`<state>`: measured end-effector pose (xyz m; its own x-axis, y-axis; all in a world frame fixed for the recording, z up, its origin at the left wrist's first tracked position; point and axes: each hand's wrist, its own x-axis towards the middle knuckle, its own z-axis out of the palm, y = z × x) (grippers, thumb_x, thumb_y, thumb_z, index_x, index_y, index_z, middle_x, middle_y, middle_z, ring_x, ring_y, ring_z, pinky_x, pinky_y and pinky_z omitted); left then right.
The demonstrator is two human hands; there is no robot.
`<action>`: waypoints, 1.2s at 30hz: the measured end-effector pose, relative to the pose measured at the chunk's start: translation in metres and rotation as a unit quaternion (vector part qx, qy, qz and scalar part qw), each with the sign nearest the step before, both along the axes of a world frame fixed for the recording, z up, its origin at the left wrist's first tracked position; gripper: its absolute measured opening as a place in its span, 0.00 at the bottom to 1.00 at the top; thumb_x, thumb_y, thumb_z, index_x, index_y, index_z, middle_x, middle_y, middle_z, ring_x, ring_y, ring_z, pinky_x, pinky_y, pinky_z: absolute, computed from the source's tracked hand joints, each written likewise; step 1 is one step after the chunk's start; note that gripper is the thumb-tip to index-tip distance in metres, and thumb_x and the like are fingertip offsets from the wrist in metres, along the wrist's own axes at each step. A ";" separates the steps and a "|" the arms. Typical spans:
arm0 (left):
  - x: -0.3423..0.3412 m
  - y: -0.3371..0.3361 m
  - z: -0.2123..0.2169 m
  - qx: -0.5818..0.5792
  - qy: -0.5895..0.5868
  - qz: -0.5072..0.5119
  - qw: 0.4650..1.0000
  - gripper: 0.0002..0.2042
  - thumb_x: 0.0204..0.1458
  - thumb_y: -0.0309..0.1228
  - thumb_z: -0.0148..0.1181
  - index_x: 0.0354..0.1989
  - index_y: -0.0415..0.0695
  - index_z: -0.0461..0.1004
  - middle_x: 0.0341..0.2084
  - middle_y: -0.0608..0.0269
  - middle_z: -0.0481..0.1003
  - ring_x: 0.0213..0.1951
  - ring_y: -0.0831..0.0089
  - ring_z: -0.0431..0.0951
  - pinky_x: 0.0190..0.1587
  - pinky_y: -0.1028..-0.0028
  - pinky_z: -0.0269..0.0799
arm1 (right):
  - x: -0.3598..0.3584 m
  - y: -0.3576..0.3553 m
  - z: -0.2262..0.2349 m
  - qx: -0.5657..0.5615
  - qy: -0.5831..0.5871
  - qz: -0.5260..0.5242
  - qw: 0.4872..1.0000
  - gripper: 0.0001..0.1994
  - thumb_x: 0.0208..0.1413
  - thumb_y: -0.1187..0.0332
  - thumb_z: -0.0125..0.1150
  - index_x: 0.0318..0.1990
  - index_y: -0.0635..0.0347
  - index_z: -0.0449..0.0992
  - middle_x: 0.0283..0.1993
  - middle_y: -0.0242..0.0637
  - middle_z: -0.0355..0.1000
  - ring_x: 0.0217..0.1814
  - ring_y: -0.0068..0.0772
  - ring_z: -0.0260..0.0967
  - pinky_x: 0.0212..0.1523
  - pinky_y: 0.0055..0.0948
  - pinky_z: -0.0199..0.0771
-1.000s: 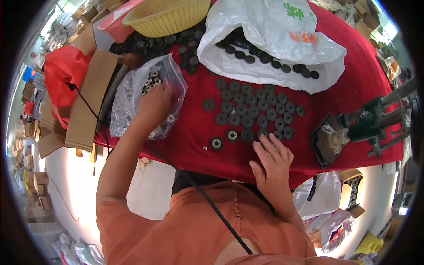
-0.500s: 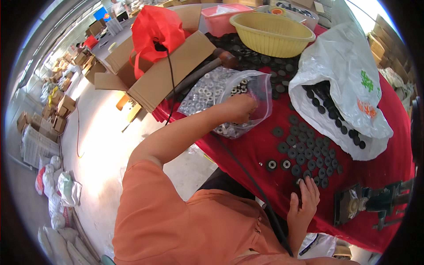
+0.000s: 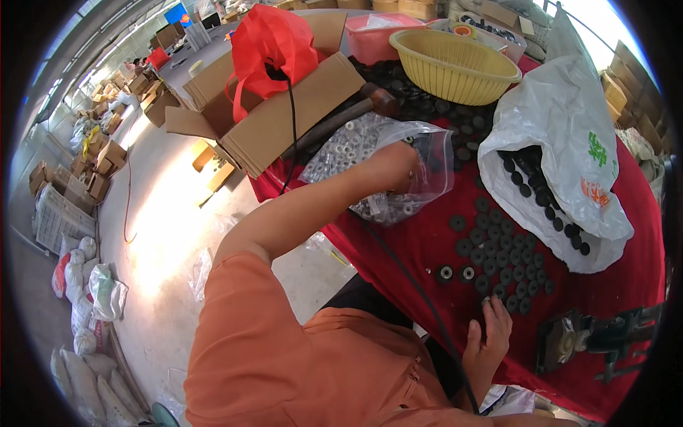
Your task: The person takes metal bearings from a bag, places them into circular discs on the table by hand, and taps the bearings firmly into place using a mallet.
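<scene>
Head cam: left hand (image 3: 395,167) is dug into a clear bag (image 3: 439,162) of metal rings (image 3: 343,146), can't tell if it's gripping any. Right hand's (image 3: 489,340) fingers are loosely extended by black discs (image 3: 502,257) on the counter (image 3: 427,238).

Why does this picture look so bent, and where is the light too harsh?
Head view: the fisheye lens bends straight edges, and the corners go black; head view: glare bleaches the floor at left; head view: the clear bag at the left hand glints.
</scene>
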<state>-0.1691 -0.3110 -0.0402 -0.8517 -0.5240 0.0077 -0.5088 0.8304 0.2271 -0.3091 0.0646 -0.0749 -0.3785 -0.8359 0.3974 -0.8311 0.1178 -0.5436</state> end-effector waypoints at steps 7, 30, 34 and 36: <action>-0.020 0.073 0.047 0.328 0.365 -0.011 0.871 0.09 0.41 0.19 0.66 0.33 0.39 0.80 0.24 0.59 0.76 0.25 0.69 0.78 0.29 0.75 0.73 | 0.000 -0.024 0.022 -0.056 -0.003 -0.012 0.998 0.17 0.57 0.72 0.59 0.53 0.65 0.75 0.55 0.48 0.73 0.58 0.52 0.69 0.61 0.43 0.65; -0.025 0.124 -0.035 0.440 0.386 0.013 0.811 0.08 0.49 0.16 0.66 0.37 0.37 0.77 0.34 0.65 0.75 0.34 0.80 0.77 0.37 0.80 0.74 | -0.022 -0.074 0.001 -0.098 0.138 -0.057 0.984 0.07 0.45 0.75 0.68 0.33 0.55 0.78 0.29 0.28 0.72 0.34 0.33 0.69 0.42 0.35 0.63; -0.022 0.127 -0.050 0.474 0.407 0.002 0.781 0.08 0.49 0.15 0.66 0.37 0.37 0.77 0.36 0.65 0.75 0.37 0.80 0.77 0.39 0.80 0.74 | -0.012 -0.083 -0.002 -0.076 0.159 -0.033 0.984 0.06 0.46 0.74 0.67 0.32 0.55 0.79 0.29 0.28 0.72 0.34 0.32 0.69 0.44 0.36 0.63; -0.022 0.128 -0.054 0.493 0.417 0.006 0.763 0.08 0.50 0.15 0.65 0.38 0.37 0.77 0.36 0.65 0.74 0.37 0.80 0.77 0.40 0.80 0.74 | -0.010 -0.082 0.000 -0.053 0.176 -0.026 0.983 0.05 0.47 0.74 0.65 0.32 0.54 0.79 0.30 0.28 0.71 0.35 0.31 0.68 0.46 0.35 0.62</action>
<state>-0.1912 -0.1826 -0.0945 -0.7608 -0.6335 0.1407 0.1479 0.0418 0.9881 -0.3192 -0.0174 -0.0754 -0.2422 -0.7657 0.5959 -0.9644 0.1226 -0.2344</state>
